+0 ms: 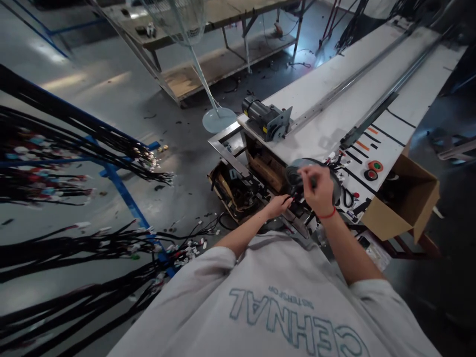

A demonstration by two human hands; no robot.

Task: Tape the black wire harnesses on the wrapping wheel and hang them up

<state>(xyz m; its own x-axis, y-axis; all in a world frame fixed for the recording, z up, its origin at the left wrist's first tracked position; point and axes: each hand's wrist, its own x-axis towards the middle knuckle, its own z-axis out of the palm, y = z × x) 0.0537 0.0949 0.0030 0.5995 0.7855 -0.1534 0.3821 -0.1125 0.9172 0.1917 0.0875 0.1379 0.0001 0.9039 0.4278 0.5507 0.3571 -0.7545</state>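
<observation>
My right hand (317,189) is raised over the near end of a long white workbench (334,79), fingers closed around a black roll of tape (297,173). My left hand (278,204) sits lower at the bench's end, pinching a thin black wire bundle (293,198) that runs up toward the right hand. A red band circles my right wrist. More black wires with white connectors (340,159) lie on the bench just beyond the hands. My grey shirt fills the bottom of the view.
A grey motor (266,120) is mounted at the bench end, with metal rails (375,106) running away. An open cardboard box (405,201) hangs at the right. Tape rolls (373,169) lie on the bench. Wire harnesses (74,153) hang on a blue rack at left. A fan stands behind.
</observation>
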